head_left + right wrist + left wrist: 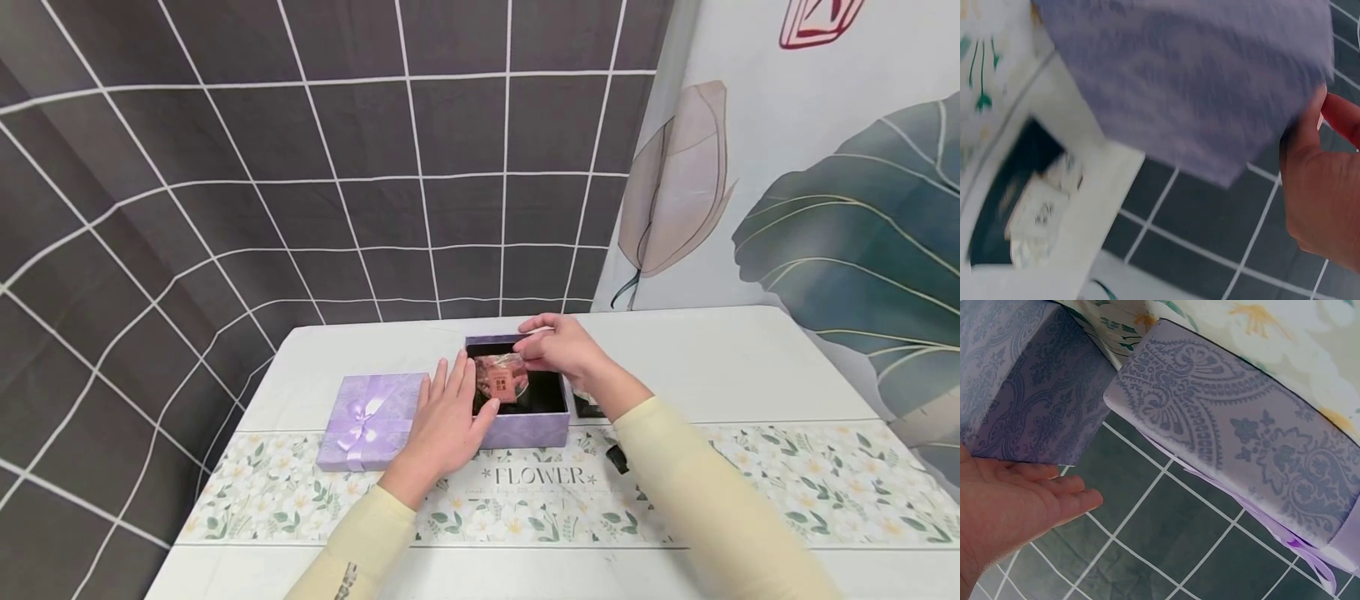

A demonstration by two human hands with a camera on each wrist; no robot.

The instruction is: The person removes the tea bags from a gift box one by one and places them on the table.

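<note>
An open purple patterned box (525, 429) with a black inside stands on the table. In it, towards the left side, shows a clear-wrapped packet (501, 383) with a reddish label. My right hand (558, 350) reaches over the box's back right part and pinches the packet's upper right corner; the box wall hides the fingertips in the right wrist view. My left hand (448, 417) rests against the box's left side with straight fingers, the thumb near its front corner. Left of that hand lies the purple lid (352, 417) with a satin bow (363, 423).
Right of the box, partly behind my right forearm, lies a dark packet (1035, 212) with a pale label. A small black object (617, 458) is beside the right sleeve. The table carries a flowered cloth (517, 508). A dark gridded curtain (465, 208) hangs behind.
</note>
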